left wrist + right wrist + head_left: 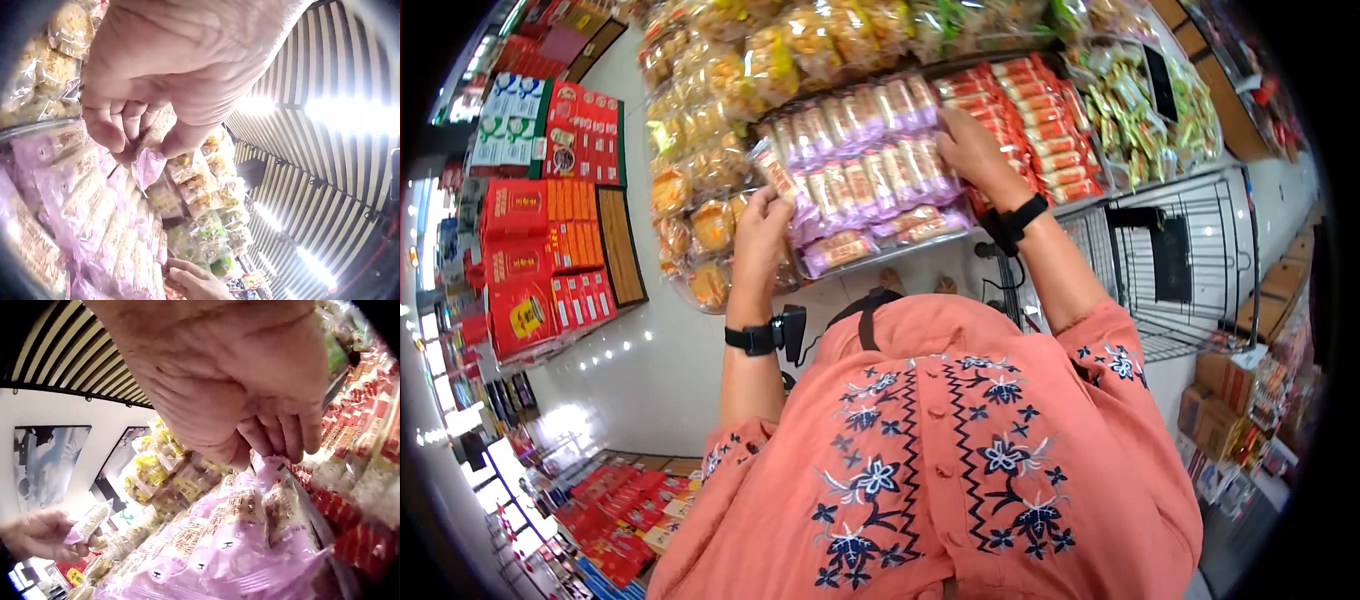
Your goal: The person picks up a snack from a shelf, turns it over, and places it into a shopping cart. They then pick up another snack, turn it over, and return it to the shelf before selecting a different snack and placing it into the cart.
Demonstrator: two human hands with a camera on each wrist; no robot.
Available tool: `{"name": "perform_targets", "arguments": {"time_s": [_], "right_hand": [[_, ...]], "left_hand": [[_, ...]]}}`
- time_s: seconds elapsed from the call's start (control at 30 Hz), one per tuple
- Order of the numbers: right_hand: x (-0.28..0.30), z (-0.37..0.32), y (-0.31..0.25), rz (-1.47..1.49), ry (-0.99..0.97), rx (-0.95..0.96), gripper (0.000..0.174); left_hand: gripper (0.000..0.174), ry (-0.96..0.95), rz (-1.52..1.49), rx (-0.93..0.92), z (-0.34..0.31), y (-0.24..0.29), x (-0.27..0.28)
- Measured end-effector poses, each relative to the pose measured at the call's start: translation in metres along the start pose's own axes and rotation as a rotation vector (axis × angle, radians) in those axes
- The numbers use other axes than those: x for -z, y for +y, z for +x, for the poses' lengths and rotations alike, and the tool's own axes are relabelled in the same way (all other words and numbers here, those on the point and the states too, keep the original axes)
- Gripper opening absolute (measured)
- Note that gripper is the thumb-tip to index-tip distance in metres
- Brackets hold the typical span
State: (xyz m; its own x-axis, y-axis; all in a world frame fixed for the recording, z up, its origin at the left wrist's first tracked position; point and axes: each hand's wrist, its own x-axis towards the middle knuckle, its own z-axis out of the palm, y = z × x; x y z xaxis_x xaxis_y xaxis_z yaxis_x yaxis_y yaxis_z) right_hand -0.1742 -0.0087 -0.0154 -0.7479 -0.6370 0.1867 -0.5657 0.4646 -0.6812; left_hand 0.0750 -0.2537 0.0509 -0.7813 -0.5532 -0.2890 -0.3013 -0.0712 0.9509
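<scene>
My left hand (762, 232) pinches one purple-and-clear wrapped snack bar (774, 172) by its end, raised over the left side of the display. In the left wrist view the bar's purple wrapper end (149, 167) pokes out between thumb and fingers. At the right end of the rows, my right hand (982, 160) has its thumb and curled fingers on the purple end of another wrapped snack bar (284, 512). Rows of the same bars (855, 190) lie side by side in the tray. In the right wrist view the left hand (47, 534) appears at the far left.
Bagged yellow pastries (710, 225) fill the left and back of the stand. Red-wrapped snacks (1040, 120) and green-wrapped ones (1135, 130) lie to the right. A wire shopping cart (1200, 260) stands close on the right. Red gift boxes (520, 260) are stacked at left.
</scene>
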Motion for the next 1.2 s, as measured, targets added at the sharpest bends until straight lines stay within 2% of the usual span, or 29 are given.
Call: {"name": "perform_targets", "arguments": {"time_s": [0.17, 0.27, 0.3, 0.37, 0.47, 0.57, 0.6, 0.67, 0.77, 0.97, 1.17, 1.2], "right_hand": [[-0.001, 0.011, -0.022, -0.062, 0.104, -0.001, 0.039], [-0.015, 0.007, -0.076, 0.056, 0.175, 0.118, 0.033], [-0.021, 0.004, -0.098, 0.123, 0.087, 0.064, 0.034], [-0.043, 0.001, -0.120, 0.151, 0.059, 0.206, 0.032], [-0.069, -0.001, -0.144, 0.159, -0.052, 0.249, 0.031], [-0.091, 0.002, -0.153, 0.136, 0.013, 0.356, 0.024], [-0.094, 0.003, -0.153, 0.128, -0.057, 0.348, 0.024], [-0.103, 0.001, -0.151, 0.084, -0.035, 0.366, 0.025], [-0.107, 0.001, -0.151, 0.050, 0.003, 0.381, 0.026], [-0.106, -0.003, -0.156, 0.022, 0.056, 0.367, 0.030], [-0.118, -0.003, -0.152, -0.020, 0.092, 0.388, 0.032], [-0.119, -0.005, -0.148, -0.044, 0.090, 0.375, 0.032]], "left_hand": [[0.035, 0.004, 0.107, -0.009, 0.033, 0.009, 0.016], [0.036, -0.041, 0.175, 0.003, 0.044, 0.014, 0.020], [0.037, -0.022, 0.222, -0.014, 0.050, 0.010, 0.023], [0.038, 0.014, 0.319, -0.046, 0.058, -0.001, 0.025], [0.044, -0.053, 0.281, -0.047, 0.062, -0.010, 0.027], [0.042, 0.001, 0.350, -0.157, 0.075, -0.039, 0.021], [0.040, 0.026, 0.416, -0.178, 0.075, -0.037, 0.019], [0.037, 0.060, 0.472, -0.181, 0.073, -0.034, 0.013], [0.039, 0.057, 0.547, -0.341, 0.076, -0.046, 0.012], [0.042, 0.020, 0.441, -0.316, 0.074, -0.039, 0.008], [0.043, 0.017, 0.536, -0.376, 0.070, -0.036, 0.008], [0.041, 0.041, 0.578, -0.439, 0.076, -0.051, 0.011]]}}
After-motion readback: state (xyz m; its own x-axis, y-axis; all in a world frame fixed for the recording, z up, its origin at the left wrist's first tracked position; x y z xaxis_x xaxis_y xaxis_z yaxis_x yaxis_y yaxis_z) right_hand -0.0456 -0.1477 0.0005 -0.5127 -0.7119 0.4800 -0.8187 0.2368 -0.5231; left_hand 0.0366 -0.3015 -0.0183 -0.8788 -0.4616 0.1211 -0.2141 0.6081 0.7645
